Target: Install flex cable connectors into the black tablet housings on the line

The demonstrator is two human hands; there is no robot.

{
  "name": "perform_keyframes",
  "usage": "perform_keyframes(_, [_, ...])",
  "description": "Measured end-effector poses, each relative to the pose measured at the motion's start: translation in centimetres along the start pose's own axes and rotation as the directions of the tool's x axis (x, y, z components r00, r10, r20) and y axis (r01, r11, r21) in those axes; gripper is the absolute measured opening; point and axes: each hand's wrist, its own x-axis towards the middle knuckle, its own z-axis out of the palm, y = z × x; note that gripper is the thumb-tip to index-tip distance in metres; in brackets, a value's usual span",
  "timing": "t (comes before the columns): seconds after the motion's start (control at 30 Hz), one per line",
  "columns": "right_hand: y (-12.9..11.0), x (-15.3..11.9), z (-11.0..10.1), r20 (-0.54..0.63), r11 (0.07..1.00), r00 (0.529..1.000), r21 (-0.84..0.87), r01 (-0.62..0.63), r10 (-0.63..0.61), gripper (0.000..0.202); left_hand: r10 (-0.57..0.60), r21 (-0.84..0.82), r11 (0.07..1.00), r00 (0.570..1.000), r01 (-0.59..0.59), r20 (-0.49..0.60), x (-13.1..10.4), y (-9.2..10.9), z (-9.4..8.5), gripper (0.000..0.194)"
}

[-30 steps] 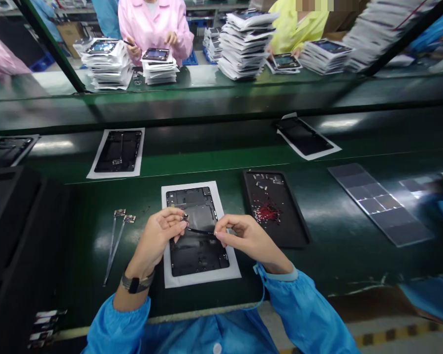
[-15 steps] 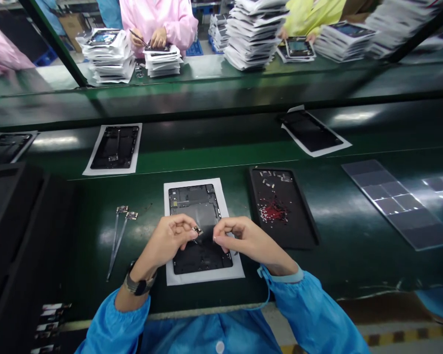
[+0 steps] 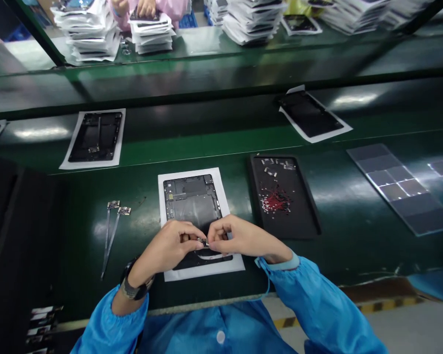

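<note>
1. Right now, the left hand [image 3: 177, 243] has its grip pinched on a small circuit board [image 3: 203, 242], just above the black shell [image 3: 214, 221].
2. The right hand [image 3: 239, 237] has its fingertips at the board's other end. I cannot tell if that grip is pinching it or only touching it.
3. The board looks very light and stiff, but easy to hurt. It is best held by its edges, with a soft squeeze, off the tiny parts.
4. A thin pale strip [image 3: 210, 256] shows below the fingers. It looks bendy and could crease if tugged.
5. The shell lies flat on a white sheet [image 3: 170, 276] on the green surface [image 3: 335, 260]. The paper may slide, so the shell's rim seems the safer place to hold.
6. Red wires [image 3: 276, 200] sit in a black tray [image 3: 288, 226]; they look soft and tangly.
</note>
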Motion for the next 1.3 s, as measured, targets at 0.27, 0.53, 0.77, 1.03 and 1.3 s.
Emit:
perform_keyframes(0.27, [-0.1,0.2,0.3,-0.006,0.997,0.999,-0.066,-0.038,0.038,0.003,-0.021,0.037,0.999,0.999,0.019,0.04,0.4,0.0,0.4,0.015])
perform_keyframes(0.53, [0.4,0.1,0.2,0.015,0.987,1.0,-0.163,0.015,-0.013,0.007,-0.091,0.004,0.996,0.994,0.091,0.057,0.6,-0.1,0.7,0.012])
perform_keyframes(0.77, [0.9,0.2,-0.1,0.039,0.997,0.999,-0.074,0.01,-0.007,0.014,-0.096,-0.065,0.993,0.99,0.103,0.098,0.7,0.0,0.3,0.01])
perform_keyframes(1.03, [0.9,0.1,0.0,0.083,0.998,0.996,0.06,-0.019,0.014,0.01,-0.109,-0.084,0.989,0.982,0.123,0.155,0.4,0.2,0.4,0.008])
perform_keyframes(1.3, [0.8,0.2,0.2,0.079,1.0,0.997,-0.016,-0.001,0.003,0.012,-0.131,-0.083,0.986,0.979,0.145,0.157,0.7,0.5,0.7,0.01])
